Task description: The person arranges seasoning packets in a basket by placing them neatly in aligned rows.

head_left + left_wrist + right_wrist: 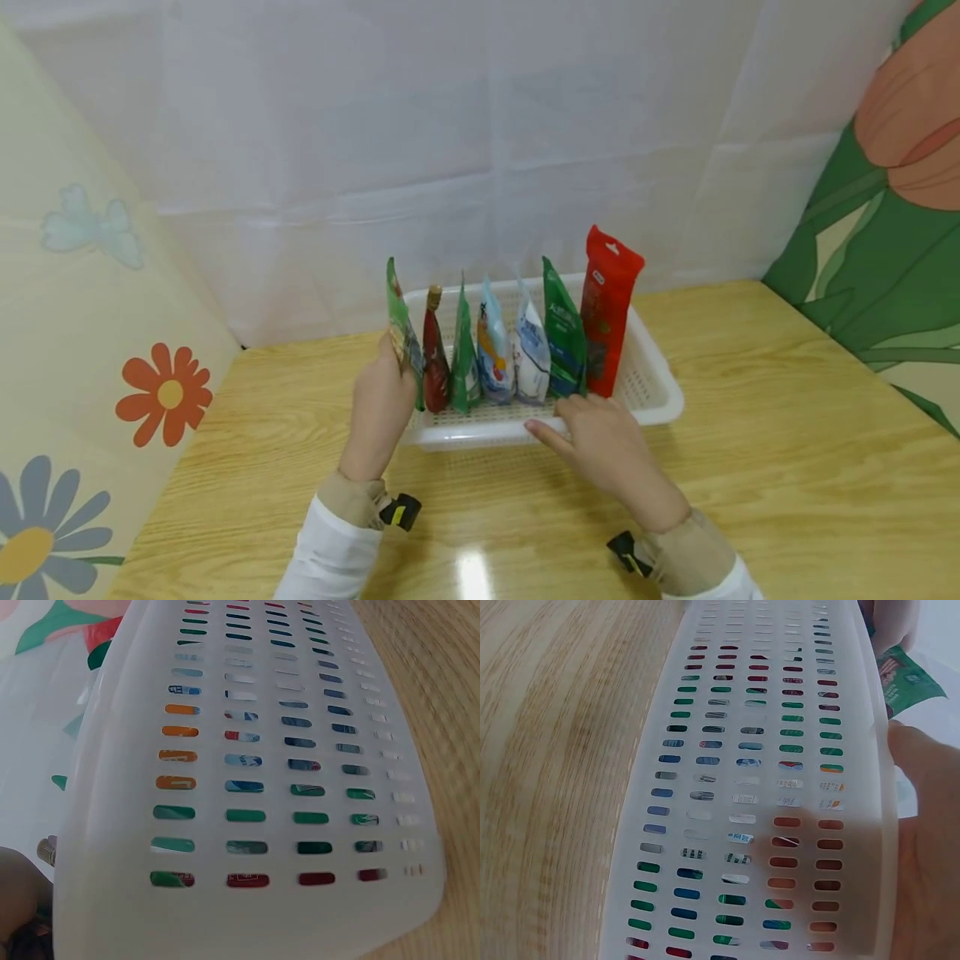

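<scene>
My left hand (382, 400) pinches a flat green packet (402, 321) upright at the left end of a white plastic basket (480, 435). My right hand (607, 442) grips the basket's front rim, its fingers reaching inside; they show through the slots in the right wrist view. Along the basket stand a dark red bottle-shaped pack (435, 358) with a gold top, a slim green pouch (465, 358), a light-blue and orange pouch (495, 354), a white and blue pouch (532, 354), a dark green pouch (564, 333) and a tall red packet (607, 308).
The basket stands on a wood-grain table (772, 433), near a white cloth backdrop (450, 142). Flower-painted panels rise at the left (82, 333) and right (900, 250). Slotted basket walls fill most of both wrist views.
</scene>
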A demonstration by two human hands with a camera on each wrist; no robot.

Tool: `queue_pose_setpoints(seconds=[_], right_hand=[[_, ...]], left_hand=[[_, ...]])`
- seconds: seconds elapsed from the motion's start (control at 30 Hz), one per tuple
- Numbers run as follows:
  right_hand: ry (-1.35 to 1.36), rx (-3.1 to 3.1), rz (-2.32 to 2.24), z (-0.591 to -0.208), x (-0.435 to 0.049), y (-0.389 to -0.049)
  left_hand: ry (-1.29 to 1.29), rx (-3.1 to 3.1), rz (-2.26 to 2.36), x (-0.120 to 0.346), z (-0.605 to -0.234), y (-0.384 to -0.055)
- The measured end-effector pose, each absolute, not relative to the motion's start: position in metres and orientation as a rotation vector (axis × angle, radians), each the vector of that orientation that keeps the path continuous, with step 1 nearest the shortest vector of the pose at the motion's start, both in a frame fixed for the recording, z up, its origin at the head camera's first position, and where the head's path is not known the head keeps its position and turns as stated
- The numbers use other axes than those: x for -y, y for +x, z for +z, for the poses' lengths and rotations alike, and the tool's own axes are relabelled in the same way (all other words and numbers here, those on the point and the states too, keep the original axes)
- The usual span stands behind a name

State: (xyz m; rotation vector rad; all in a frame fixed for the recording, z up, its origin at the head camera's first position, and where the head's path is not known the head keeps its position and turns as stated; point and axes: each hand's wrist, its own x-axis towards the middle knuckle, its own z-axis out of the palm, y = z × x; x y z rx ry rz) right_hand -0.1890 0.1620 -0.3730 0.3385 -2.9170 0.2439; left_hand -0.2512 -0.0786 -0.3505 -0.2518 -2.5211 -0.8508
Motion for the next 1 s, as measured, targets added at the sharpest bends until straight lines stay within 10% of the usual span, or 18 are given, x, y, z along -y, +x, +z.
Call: queue_pose_setpoints(seconds=[1.0], right_hand=[[0.358,2.917,0.231,-0.374,-0.162,-0.190]], left_hand=[[-0.256,2.810,-0.994,0.059,-0.366,-0.267]])
